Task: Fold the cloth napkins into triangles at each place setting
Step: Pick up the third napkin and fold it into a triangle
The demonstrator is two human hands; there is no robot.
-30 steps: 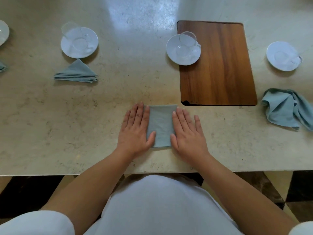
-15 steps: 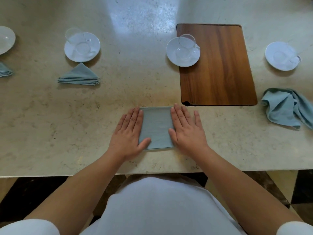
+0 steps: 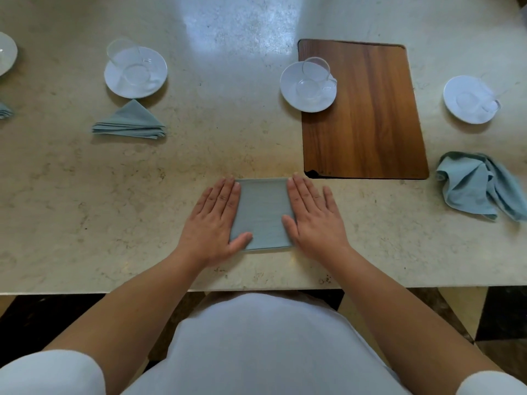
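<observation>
Closest of all, down from the wooden board (image 3: 362, 109): the front edge of the table (image 3: 85, 209), and right behind it two flat hands.

Left hand (image 3: 212, 223) wide, fingers straight, pressing on the left side of the square napkin (image 3: 262, 212), thumb lying on the cloth. Right hand (image 3: 315, 220) just the same on the right side, wide and flat, holding nothing. Pressed down like this, most likely, to make the folds sharp and keep the layers from sliding. Napkin spot: just below the board's near left corner, close to the table's front edge. Not a triangle yet, so probably one corner-to-corner fold to go.

Room to move: lots of bare table left of the board, good for swinging a corner across. Not much room toward the front edge, so better not to slide the cloth that way. Far edge of the square close to the board's near edge, but not touching.

Right of the board, by its near corner: a crumpled napkin (image 3: 473, 186), not folded at all, waiting. Far left of the board: a finished triangle napkin (image 3: 129, 122), lying just below a left saucer (image 3: 135, 72) with a glass cup. On the board's far left edge: a middle saucer (image 3: 308, 86) with a cup, half on the wood, probably marking this place. Right of the board, farther back: a right saucer (image 3: 469, 99) with its own cup.
</observation>
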